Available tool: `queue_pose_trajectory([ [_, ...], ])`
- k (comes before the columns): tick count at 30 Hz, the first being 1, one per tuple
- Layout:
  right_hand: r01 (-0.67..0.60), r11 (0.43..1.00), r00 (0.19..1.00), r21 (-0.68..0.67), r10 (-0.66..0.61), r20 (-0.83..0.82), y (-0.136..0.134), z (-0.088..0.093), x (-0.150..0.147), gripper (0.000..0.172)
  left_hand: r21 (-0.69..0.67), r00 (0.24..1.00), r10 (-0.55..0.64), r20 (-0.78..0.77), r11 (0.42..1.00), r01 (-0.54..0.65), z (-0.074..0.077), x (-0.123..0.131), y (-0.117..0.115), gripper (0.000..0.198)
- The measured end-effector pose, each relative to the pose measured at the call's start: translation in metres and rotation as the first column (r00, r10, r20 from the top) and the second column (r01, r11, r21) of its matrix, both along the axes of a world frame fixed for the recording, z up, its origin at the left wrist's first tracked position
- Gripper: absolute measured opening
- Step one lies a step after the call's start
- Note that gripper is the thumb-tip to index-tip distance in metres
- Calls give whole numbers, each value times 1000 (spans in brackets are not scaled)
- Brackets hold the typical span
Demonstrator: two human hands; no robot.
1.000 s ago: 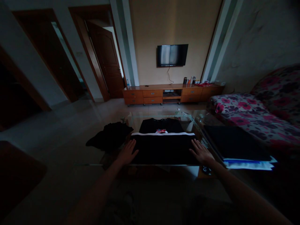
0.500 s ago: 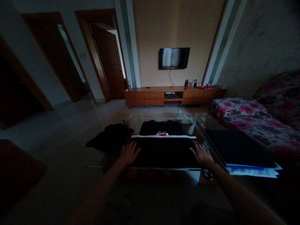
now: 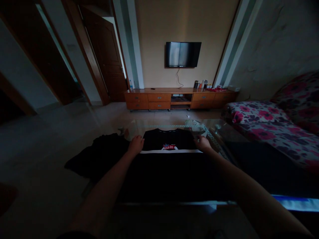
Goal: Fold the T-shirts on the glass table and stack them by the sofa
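A black T-shirt (image 3: 171,176) lies spread on the glass coffee table, its lower part folded up so that a white hem band crosses it. Above the band shows the collar end with a red and white print. My left hand (image 3: 136,145) is closed at the shirt's left edge, just above the band. At the opposite edge my right hand (image 3: 203,144) is closed too, thumb and fingers pinched on the fabric. Dim light hides the fingertips in part. Left of the shirt sits a crumpled heap of black cloth (image 3: 99,156).
Folded dark garments (image 3: 271,166) with white and blue edges are stacked at the right. The glass table (image 3: 134,126) has a patterned border. Beyond stand a flowered sofa (image 3: 264,114), a low wooden TV cabinet (image 3: 159,97) and a wall-mounted television (image 3: 183,54).
Both hands have moved forward from lying flat on the folded part to the shirt's side edges above the white band, and their fingers have closed. The view has come closer to the table.
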State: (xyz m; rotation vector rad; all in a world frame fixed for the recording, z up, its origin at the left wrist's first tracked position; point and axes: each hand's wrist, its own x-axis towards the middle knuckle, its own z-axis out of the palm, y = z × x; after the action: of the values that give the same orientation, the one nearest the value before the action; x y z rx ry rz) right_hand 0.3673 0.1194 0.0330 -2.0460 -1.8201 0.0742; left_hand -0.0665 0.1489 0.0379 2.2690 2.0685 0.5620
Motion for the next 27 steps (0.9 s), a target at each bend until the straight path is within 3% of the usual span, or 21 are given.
queue_pose_trajectory([
  [5,12,1000,1000,-8,-12,3,51,-10,1,37,2,997,47,57,999,-47,-15,0,54,27],
  [9,-24,1000,1000,-15,24,10,78,-22,1,38,39,998,15,54,999,-17,-22,4,79,22],
  [14,-89,995,994,-51,92,61,86,-35,-8,58,-6,998,-43,-41,999,43,-34,11,95,40],
  [17,-94,993,983,-71,103,150,84,-33,-18,63,-67,997,-73,-8,995,72,-37,16,99,52],
  [20,-71,997,978,-37,76,195,83,-24,-23,56,-30,996,-29,81,999,31,-32,24,99,61],
  [22,-98,995,982,-6,97,164,83,-15,-21,49,0,989,9,149,1000,-9,-24,28,97,55],
  [27,-224,953,974,205,227,9,74,16,-7,36,67,974,-1,226,998,-15,12,27,81,30],
])
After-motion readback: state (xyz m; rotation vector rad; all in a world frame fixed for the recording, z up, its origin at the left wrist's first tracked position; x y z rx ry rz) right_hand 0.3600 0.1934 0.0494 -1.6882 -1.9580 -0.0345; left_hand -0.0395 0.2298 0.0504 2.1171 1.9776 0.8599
